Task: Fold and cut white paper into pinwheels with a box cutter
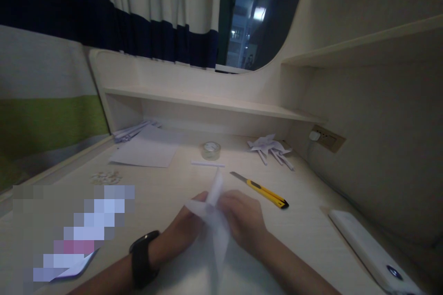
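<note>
My left hand (185, 226) and my right hand (244, 219) meet over the desk and both grip a folded white paper piece (214, 214) with pointed flaps, one flap sticking up between the hands. A black watch (143, 258) sits on my left wrist. The fingers are partly hidden behind the paper.
A yellow utility knife (265, 190) with its blade out lies just beyond my right hand. A tape roll (211, 150), a thin rolled paper stick (207, 163), a white sheet (147, 150), folded paper pinwheels (270, 147), small paper scraps (105, 177) and a white phone (370, 249) lie on the desk (311, 203).
</note>
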Demonstrator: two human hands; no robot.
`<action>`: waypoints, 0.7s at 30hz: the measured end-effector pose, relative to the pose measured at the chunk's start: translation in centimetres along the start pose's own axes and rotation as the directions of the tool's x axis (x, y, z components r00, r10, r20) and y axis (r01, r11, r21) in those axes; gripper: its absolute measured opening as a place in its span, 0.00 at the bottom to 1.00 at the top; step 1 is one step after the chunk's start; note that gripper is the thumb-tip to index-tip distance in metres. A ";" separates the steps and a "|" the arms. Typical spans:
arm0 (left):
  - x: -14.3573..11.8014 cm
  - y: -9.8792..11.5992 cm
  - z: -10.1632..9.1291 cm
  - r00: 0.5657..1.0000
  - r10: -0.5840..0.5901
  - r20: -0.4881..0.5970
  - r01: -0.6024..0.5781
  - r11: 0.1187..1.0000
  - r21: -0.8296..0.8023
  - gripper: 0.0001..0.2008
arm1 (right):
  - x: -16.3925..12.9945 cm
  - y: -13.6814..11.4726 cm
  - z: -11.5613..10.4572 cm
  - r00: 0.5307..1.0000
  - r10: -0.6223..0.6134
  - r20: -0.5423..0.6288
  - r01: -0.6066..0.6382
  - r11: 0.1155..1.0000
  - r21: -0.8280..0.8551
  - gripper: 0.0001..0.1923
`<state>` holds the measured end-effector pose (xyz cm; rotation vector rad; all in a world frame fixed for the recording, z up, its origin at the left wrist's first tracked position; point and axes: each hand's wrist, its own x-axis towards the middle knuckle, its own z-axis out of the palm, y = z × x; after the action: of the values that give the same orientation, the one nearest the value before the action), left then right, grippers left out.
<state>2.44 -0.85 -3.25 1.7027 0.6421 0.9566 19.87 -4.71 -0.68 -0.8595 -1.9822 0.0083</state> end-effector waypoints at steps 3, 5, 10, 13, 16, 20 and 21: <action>0.0 0.8 0.6 0.999 -0.030 -0.014 0.030 1.000 0.000 0.18 | 0.3 -0.2 -0.3 1.000 -0.005 0.000 0.005 1.000 0.002 0.11; 0.0 1.1 1.1 0.999 -0.046 -0.028 0.046 0.999 0.001 0.18 | 0.5 -0.3 -0.6 1.000 0.016 -0.017 -0.015 1.000 0.028 0.11; 1.3 1.3 1.0 0.996 0.013 -0.086 -0.009 0.999 0.047 0.18 | 1.2 -0.4 -1.5 0.973 0.186 -0.136 -0.158 0.968 0.195 0.07; 3.7 1.5 -0.7 0.979 0.085 -0.185 -0.029 0.958 0.284 0.17 | 1.6 1.1 -2.4 0.904 0.387 -0.180 -0.321 0.895 0.310 0.05; 7.3 1.0 -2.8 0.967 0.185 -0.176 0.012 0.655 0.756 0.14 | 1.6 3.8 -2.9 0.769 0.615 -0.175 -0.483 0.738 0.472 0.05; 12.3 -1.4 -3.8 0.980 0.162 0.113 -0.167 0.369 0.914 0.09 | 1.1 7.1 -3.1 0.586 0.790 -0.177 -0.492 0.521 0.697 0.12; 13.4 -2.2 -3.6 0.977 0.148 0.151 -0.194 0.349 0.917 0.08 | 1.0 7.6 -3.2 0.566 0.809 -0.159 -0.481 0.480 0.734 0.14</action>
<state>6.67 12.30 -0.91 2.8708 1.1336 0.6833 26.28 0.53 -0.68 -1.0080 -0.9079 0.8064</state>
